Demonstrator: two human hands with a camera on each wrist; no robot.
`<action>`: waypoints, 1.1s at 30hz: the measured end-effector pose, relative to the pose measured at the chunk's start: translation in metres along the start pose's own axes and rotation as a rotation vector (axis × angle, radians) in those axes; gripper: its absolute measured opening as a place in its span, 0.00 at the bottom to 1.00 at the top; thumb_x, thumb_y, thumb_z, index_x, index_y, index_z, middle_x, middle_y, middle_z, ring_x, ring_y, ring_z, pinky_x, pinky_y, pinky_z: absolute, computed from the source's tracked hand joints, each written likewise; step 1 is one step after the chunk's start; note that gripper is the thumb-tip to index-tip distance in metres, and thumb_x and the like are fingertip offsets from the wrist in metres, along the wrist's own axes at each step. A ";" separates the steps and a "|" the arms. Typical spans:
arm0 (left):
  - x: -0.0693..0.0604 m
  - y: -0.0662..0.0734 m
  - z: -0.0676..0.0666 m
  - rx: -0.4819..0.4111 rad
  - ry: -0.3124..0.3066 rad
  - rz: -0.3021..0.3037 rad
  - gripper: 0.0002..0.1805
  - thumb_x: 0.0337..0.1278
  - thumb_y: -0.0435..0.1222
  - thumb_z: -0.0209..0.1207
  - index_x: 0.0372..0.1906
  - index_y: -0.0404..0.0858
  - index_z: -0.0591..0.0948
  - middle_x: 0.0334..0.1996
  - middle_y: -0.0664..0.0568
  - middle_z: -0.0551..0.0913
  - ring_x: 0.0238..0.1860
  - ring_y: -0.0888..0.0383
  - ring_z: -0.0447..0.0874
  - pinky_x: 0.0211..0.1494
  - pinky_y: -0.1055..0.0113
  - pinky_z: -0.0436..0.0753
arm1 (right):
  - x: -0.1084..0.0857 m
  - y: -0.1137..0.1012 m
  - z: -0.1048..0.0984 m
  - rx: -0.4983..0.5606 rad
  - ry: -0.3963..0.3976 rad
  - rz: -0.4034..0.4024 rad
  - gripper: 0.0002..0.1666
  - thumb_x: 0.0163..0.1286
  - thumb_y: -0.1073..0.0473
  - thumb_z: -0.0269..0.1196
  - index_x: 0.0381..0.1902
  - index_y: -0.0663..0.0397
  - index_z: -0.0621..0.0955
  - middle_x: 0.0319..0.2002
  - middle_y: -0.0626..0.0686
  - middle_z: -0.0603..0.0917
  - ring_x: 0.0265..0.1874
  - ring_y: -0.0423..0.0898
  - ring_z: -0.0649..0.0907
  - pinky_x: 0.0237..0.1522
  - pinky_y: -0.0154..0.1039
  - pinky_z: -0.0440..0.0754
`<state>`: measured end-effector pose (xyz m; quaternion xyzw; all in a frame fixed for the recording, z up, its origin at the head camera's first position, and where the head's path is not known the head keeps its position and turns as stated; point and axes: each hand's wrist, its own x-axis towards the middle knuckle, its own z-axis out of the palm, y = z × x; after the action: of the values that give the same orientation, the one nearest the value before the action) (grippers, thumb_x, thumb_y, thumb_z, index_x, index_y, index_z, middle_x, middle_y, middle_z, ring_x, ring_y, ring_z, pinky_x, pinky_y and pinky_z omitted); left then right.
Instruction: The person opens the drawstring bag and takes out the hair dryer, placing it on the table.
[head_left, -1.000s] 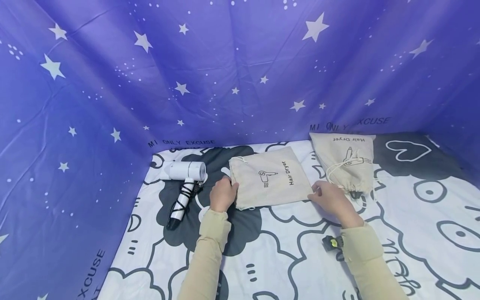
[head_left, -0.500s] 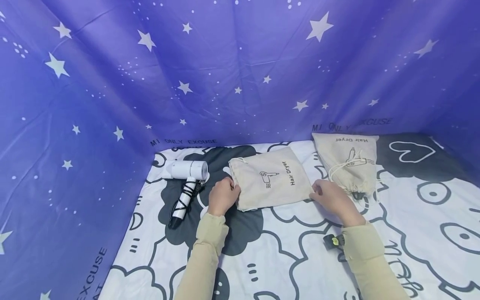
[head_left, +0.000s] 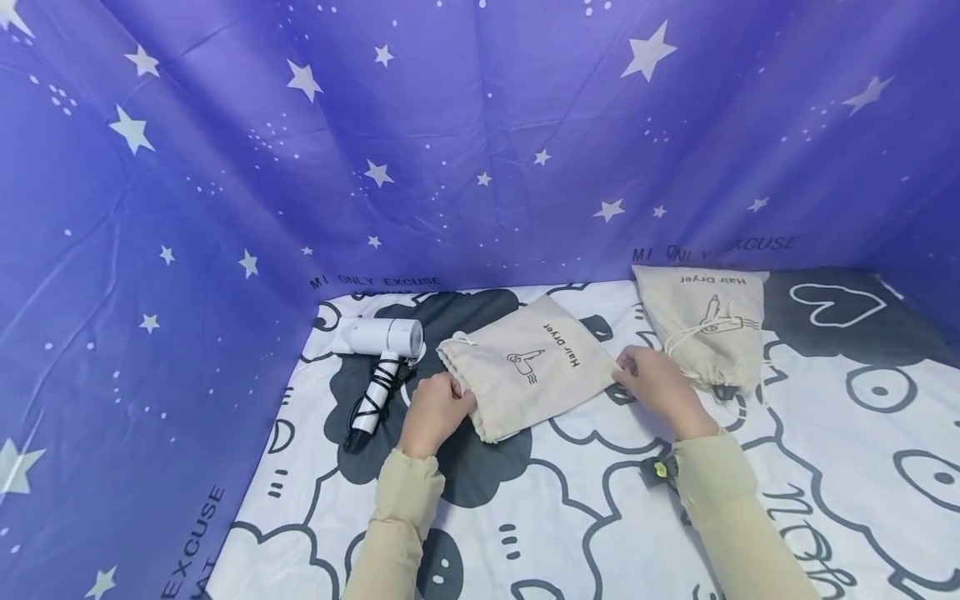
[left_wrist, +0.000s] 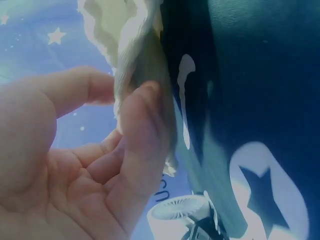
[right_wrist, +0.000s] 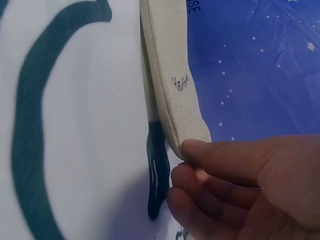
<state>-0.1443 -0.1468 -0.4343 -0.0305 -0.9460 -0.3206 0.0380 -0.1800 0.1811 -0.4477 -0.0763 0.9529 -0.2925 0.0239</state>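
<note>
A beige drawstring bag (head_left: 528, 371) printed "Hair Dryer" lies tilted in the middle of the head view. My left hand (head_left: 435, 412) pinches its gathered mouth edge; in the left wrist view the thumb and fingers of that hand (left_wrist: 95, 150) have the ruffled cloth (left_wrist: 142, 45) between them. At the opposite end, my right hand (head_left: 660, 387) grips a lower corner. The right wrist view shows that hand (right_wrist: 235, 185) with thumb and fingertips on the bag's corner (right_wrist: 175, 90). To the left lies a white hair dryer (head_left: 382, 337), its black cord wound round the handle.
A second beige bag (head_left: 708, 333), cinched, with something dark at its mouth, lies at the back right. The patterned sheet (head_left: 555, 517) covers the surface. A purple star-printed curtain (head_left: 450, 125) stands behind and at the left. A dark strapped device sits at my right wrist.
The bag between my hands has turned, its mouth end shifting toward me and to the left along with my left hand. My right hand still holds the corner. The view has shifted slightly.
</note>
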 end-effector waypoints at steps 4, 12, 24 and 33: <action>-0.008 -0.004 -0.003 0.003 -0.032 0.016 0.12 0.54 0.33 0.59 0.19 0.40 0.73 0.13 0.57 0.69 0.14 0.61 0.66 0.21 0.70 0.67 | 0.007 -0.002 0.006 0.001 0.016 -0.002 0.08 0.67 0.62 0.62 0.37 0.64 0.80 0.24 0.53 0.79 0.23 0.47 0.76 0.28 0.41 0.73; 0.000 -0.015 -0.007 0.046 0.036 -0.010 0.07 0.59 0.36 0.62 0.29 0.37 0.78 0.25 0.50 0.78 0.26 0.55 0.76 0.33 0.60 0.77 | -0.008 -0.006 0.009 0.159 -0.146 0.100 0.15 0.72 0.58 0.58 0.44 0.68 0.81 0.23 0.50 0.82 0.21 0.44 0.79 0.28 0.38 0.76; 0.031 -0.024 -0.004 0.166 -0.066 0.010 0.17 0.68 0.32 0.54 0.55 0.25 0.76 0.47 0.34 0.80 0.54 0.38 0.79 0.59 0.47 0.76 | -0.012 -0.023 0.023 0.224 -0.178 0.047 0.10 0.73 0.60 0.58 0.31 0.59 0.80 0.18 0.48 0.79 0.16 0.42 0.78 0.25 0.37 0.75; 0.037 -0.021 -0.003 0.240 0.048 0.089 0.06 0.62 0.30 0.59 0.39 0.29 0.83 0.35 0.35 0.80 0.39 0.39 0.82 0.45 0.46 0.80 | -0.005 -0.020 0.024 0.152 -0.064 0.014 0.10 0.70 0.65 0.56 0.27 0.56 0.78 0.18 0.47 0.79 0.18 0.42 0.76 0.27 0.37 0.73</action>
<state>-0.1826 -0.1636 -0.4413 -0.0601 -0.9740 -0.2038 0.0782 -0.1704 0.1522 -0.4565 -0.0767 0.9272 -0.3613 0.0620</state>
